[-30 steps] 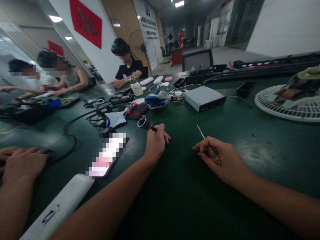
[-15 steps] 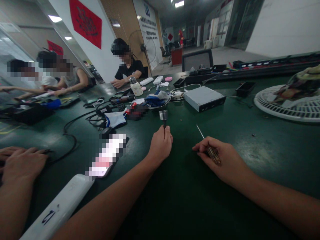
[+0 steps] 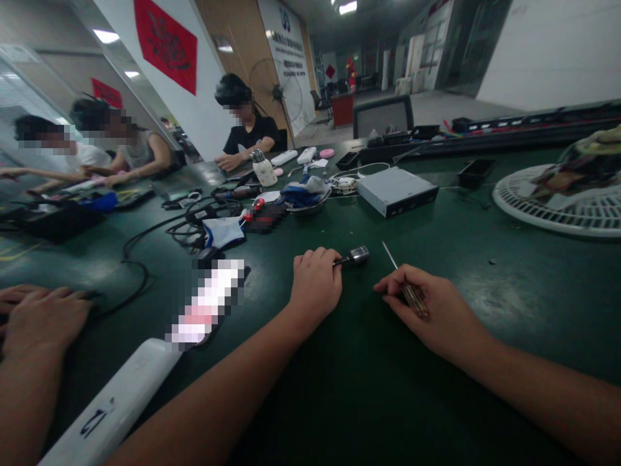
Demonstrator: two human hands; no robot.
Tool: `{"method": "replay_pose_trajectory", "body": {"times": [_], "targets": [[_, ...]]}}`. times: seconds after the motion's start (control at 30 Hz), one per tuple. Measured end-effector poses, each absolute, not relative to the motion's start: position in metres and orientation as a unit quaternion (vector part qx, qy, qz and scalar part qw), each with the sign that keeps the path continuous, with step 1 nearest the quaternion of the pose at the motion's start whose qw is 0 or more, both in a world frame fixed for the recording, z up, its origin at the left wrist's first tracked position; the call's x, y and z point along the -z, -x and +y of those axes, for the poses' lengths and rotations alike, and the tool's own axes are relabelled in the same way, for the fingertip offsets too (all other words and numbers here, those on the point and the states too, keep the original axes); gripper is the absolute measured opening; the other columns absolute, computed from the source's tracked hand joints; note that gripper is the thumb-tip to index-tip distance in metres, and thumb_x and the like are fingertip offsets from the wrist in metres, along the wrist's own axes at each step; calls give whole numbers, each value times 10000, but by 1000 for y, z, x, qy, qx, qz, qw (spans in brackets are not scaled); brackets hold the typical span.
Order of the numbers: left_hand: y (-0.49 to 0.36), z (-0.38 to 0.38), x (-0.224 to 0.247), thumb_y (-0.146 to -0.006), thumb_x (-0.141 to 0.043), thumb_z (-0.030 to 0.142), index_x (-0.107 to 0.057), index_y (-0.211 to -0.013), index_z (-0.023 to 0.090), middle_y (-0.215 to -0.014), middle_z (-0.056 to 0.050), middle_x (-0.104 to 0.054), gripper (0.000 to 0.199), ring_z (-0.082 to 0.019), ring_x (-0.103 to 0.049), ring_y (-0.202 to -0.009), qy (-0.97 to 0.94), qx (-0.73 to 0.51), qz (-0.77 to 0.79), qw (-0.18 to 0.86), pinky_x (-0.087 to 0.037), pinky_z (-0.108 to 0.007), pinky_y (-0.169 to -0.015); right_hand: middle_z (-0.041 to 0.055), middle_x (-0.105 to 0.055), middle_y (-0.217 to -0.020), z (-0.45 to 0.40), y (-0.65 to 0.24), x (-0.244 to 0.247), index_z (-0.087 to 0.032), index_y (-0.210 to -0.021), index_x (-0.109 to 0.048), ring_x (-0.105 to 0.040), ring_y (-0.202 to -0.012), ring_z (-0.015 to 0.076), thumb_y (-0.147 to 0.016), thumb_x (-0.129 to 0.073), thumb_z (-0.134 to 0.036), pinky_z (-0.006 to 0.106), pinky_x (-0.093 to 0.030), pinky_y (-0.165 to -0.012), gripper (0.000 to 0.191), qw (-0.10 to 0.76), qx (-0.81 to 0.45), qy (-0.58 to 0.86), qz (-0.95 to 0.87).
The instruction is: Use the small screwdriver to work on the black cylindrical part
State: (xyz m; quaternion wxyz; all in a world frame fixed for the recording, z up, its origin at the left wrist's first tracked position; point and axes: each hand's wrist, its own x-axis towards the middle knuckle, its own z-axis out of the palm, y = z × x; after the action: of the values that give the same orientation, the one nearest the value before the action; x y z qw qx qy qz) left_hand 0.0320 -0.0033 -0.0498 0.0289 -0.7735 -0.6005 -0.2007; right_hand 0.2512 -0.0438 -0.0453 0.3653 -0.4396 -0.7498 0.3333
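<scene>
My left hand (image 3: 316,285) is closed round the dark stem of a tool with a silvery cylindrical head (image 3: 359,255). The head sticks out to the right past my thumb, low over the green table, and its exact kind does not show. Further right, my right hand (image 3: 427,301) grips a screwdriver (image 3: 414,301) by its brownish translucent handle. The thin metal shaft of the screwdriver slants up and to the left, its tip just right of the cylindrical head and apart from it.
A grey box-shaped drive (image 3: 395,188) lies beyond my hands. To the left are a lit phone (image 3: 208,304), a long white case (image 3: 116,401), cables and another person's hand (image 3: 46,317). A white basket-like grille (image 3: 557,204) stands at right; several people sit across the table.
My left hand has turned the tool from upright to nearly level, so its head now points right. My right hand and the screwdriver have hardly moved.
</scene>
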Motion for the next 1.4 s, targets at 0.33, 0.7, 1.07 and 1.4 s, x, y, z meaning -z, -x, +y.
{"method": "replay_pose_trajectory", "body": {"times": [0.33,0.7,1.07,1.4], "targets": [[-33,-6,45,-920,-495,183,-668,-1079,257,-1064,-36,-689,247,-250,-576,-997,795,205,-571,24,-377,-440,-872,49,-717,-1045,-42,-249,43,-233,-859,-526,-696,-942,231,-826,-628,-135,391,-554,-810,145,376,-330,466,-729],[-32,-9,41,-931,-532,128,-672,-990,265,-1142,39,-728,204,-188,-606,-1163,819,260,-511,26,-249,-469,-1107,42,-724,-963,-43,-248,40,-226,-796,-498,-700,-930,219,-804,-674,-133,352,-548,-787,199,442,-338,488,-673],[-29,-8,44,-924,-548,113,-644,-1038,237,-1089,34,-747,194,-135,-692,-977,856,274,-437,17,-377,-385,-1044,-4,-707,-900,-43,-248,42,-231,-797,-498,-695,-828,182,-790,-751,-173,302,-540,-703,259,482,-321,486,-655],[-29,-8,46,-912,-566,98,-639,-1035,234,-1059,25,-754,198,-133,-704,-912,854,302,-422,41,-410,-379,-1003,-3,-733,-903,-46,-249,40,-222,-781,-515,-711,-844,178,-827,-743,-229,281,-545,-689,233,496,-331,473,-649]]}}
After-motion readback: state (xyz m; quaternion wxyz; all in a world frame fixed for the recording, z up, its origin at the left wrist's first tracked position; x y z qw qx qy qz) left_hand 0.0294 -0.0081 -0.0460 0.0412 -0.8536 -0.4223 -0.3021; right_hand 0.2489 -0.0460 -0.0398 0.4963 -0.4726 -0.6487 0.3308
